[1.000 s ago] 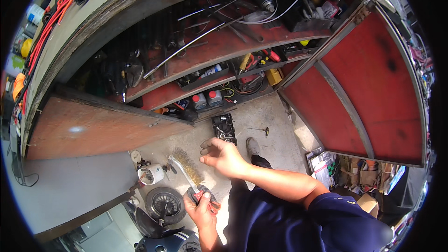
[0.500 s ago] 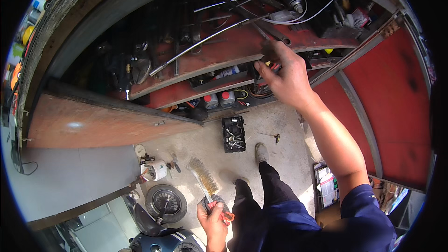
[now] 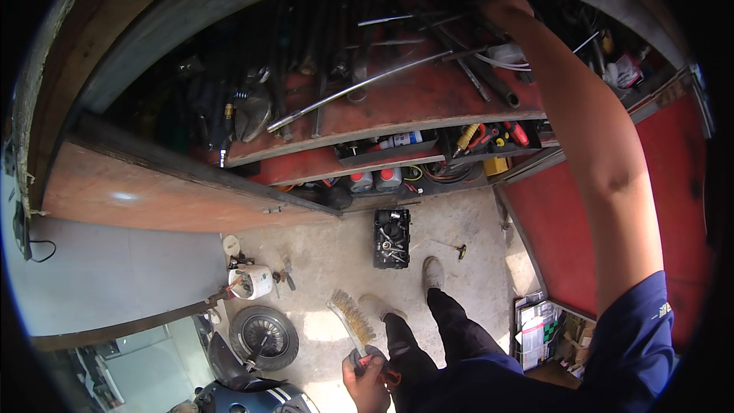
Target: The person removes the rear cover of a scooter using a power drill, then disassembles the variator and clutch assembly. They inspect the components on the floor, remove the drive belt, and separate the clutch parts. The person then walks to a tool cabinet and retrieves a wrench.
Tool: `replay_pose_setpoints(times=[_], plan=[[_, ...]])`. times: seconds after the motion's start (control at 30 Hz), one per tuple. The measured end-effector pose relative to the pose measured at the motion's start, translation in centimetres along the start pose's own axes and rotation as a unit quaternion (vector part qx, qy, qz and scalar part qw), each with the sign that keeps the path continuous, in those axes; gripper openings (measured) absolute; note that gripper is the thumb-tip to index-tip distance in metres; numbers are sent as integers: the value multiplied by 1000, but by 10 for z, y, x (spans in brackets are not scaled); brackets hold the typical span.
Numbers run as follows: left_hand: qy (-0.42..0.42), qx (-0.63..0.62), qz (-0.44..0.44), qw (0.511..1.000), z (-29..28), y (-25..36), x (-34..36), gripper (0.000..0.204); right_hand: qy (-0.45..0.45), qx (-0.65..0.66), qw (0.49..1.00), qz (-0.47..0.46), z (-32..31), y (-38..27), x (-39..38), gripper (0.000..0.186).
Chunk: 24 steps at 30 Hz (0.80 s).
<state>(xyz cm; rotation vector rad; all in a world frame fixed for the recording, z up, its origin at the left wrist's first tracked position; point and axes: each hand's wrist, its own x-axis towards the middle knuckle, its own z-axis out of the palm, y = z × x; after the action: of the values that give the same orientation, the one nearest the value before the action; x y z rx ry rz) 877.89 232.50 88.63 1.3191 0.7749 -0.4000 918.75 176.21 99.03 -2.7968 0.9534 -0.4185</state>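
Note:
In my left hand [image 3: 367, 382], closed round its handle, is a wire brush [image 3: 353, 318] with a curved head and brassy bristles, held low in front of my legs. My right hand [image 3: 505, 6] reaches deep into the dark upper shelf [image 3: 397, 107] of a red cabinet; shadow hides its fingers and anything in them. Near that hand are a thin white hose [image 3: 501, 63] and a dark metal pipe [image 3: 498, 88]. A long chrome bar [image 3: 359, 92] lies slantwise across the shelf, left of my right forearm.
The cabinet's doors stand open, a red one [image 3: 657, 206] right and a wooden one [image 3: 168, 191] left. On the floor are a black crate of sockets [image 3: 391, 248], a T-handle tool [image 3: 460, 251], a white bucket [image 3: 260, 281] and a small wheel [image 3: 287, 340]. A motorbike [image 3: 252, 398] stands lower left.
My right hand has moved up and away from the shelf's front edge into its back. The left hand with the wire brush sits slightly lower and further right. The view has shifted.

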Motion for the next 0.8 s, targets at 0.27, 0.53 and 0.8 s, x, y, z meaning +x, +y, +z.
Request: replay_pose_setpoints(times=[0.27,0.53,0.8], plan=[[2,32,-25,999,-3,-11,4,20,142,22,990,-9,6,-60,-16,48],[-4,37,1,999,14,-8,-5,32,207,112,943,-235,6,-155,-62,43],[39,6,-7,999,18,-7,-4,25,124,110,949,-270,6,-141,-64,45]])
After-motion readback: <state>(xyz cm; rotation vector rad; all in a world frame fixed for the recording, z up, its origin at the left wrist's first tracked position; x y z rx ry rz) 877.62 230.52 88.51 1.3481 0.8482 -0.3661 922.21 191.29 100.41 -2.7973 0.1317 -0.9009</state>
